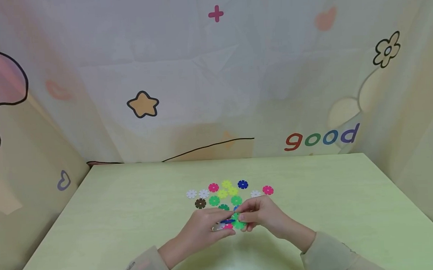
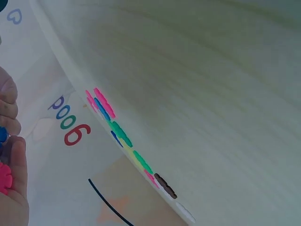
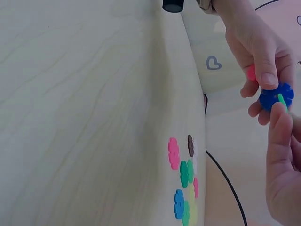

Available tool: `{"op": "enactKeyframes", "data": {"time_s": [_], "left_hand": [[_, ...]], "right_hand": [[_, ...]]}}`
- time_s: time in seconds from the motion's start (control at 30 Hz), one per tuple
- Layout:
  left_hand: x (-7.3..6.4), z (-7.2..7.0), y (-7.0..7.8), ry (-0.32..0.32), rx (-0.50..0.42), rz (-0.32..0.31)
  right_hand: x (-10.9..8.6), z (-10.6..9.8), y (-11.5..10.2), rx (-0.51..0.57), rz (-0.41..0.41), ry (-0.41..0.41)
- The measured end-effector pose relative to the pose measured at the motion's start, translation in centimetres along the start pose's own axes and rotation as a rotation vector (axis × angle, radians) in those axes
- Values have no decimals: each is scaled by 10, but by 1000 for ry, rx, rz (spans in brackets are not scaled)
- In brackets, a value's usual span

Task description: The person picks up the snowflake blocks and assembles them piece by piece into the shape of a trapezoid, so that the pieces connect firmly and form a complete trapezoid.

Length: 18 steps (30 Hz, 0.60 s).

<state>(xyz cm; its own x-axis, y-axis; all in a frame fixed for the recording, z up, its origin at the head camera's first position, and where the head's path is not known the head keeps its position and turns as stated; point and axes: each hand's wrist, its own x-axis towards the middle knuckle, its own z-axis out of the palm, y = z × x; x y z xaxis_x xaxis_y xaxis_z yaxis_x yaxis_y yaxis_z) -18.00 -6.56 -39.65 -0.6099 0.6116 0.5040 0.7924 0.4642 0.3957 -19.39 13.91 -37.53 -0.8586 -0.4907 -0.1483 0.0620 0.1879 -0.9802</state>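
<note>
In the head view my left hand (image 1: 204,225) pinches a dark blue snowflake disc (image 1: 227,221), a flat notched plastic round. The right wrist view shows this blue disc (image 3: 273,97) face-on, with a bit of pink (image 3: 251,73) behind the left thumb. My right hand (image 1: 265,214) faces the left one and pinches a bright green snowflake disc (image 1: 239,224). Seen edge-on, the green disc (image 3: 282,100) crosses the blue one at its rim; I cannot tell whether their notches interlock. At the left wrist view's edge, a pink disc (image 2: 4,178) shows by the fingers.
Beyond the hands, loose snowflake discs lie on the pale table (image 1: 114,212): brown (image 1: 200,203), yellow (image 1: 226,184), dark blue (image 1: 243,184), pink (image 1: 267,190), white (image 1: 191,194) and green (image 1: 214,200). A printed curtain (image 1: 185,80) hangs behind the table's far edge.
</note>
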Motion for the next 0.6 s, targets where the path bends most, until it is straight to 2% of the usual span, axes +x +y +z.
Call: {"op": "enactKeyframes", "data": {"time_s": [0.13,0.23,0.47,0.6], "left_hand": [[-3,-3,-5,11,9,-27],[-5,-8,-11,13,33,-74],[-11,-17,-27,-8,41,-213],[-13,-18,-36,-16,36,-253]], "right_hand": [[8,-8,-1,-54,-19,4],[18,-18,-2,-131,-24,50],[58,-37,5,-419,-23,110],[82,-38,15,-563,7,138]]}}
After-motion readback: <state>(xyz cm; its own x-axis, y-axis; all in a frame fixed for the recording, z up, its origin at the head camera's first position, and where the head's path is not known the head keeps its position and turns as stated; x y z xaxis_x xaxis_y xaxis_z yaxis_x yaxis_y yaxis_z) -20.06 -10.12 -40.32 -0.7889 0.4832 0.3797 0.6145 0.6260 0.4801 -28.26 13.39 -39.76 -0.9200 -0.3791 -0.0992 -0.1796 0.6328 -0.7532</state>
